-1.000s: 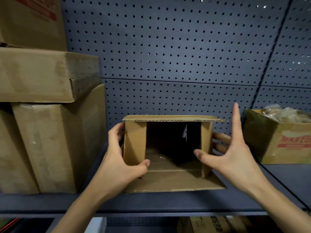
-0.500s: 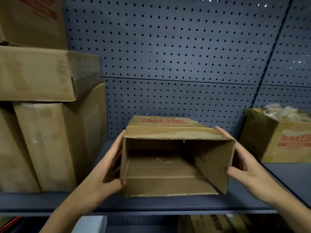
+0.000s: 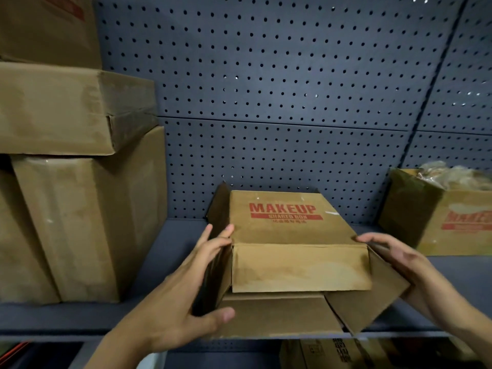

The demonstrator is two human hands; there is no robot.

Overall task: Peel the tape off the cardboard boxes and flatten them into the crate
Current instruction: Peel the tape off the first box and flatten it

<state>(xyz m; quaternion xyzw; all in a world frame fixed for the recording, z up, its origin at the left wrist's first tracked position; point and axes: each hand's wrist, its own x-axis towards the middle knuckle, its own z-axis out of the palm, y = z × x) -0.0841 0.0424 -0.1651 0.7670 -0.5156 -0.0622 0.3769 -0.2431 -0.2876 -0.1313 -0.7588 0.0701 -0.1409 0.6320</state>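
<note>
The cardboard box (image 3: 288,235) sits low in the middle of the frame, on the grey shelf (image 3: 170,243) in front of the perforated back panel (image 3: 266,89). Its printed face is tipped upward and shows "MAKEUP" in red. One flap hangs down over the near opening, another lies flat on the shelf edge beneath it, and a third splays out toward the lower right. The left hand (image 3: 183,304) comes in from the lower left and clasps the box's left side. Its fingers (image 3: 213,243) lie nearly straight along the dark side flap, with their tips touching the upper left corner of the printed face. Its thumb reaches across the front of the bottom flap, so the side flap is held between thumb and fingers. The right hand (image 3: 402,259) comes in from the lower right and rests against the right side of the box above the splayed flap. Its fingers (image 3: 372,238) are loosely bent, with their tips touching the upper right corner. Its thumb is hidden, so I cannot tell whether this hand grips or only presses. A stack of large boxes (image 3: 66,155) fills the left of the frame, well apart from the left hand. An open printed box (image 3: 439,217) with crinkled bags in it stands at the right edge. More printed cartons (image 3: 332,352) show below the shelf.
</note>
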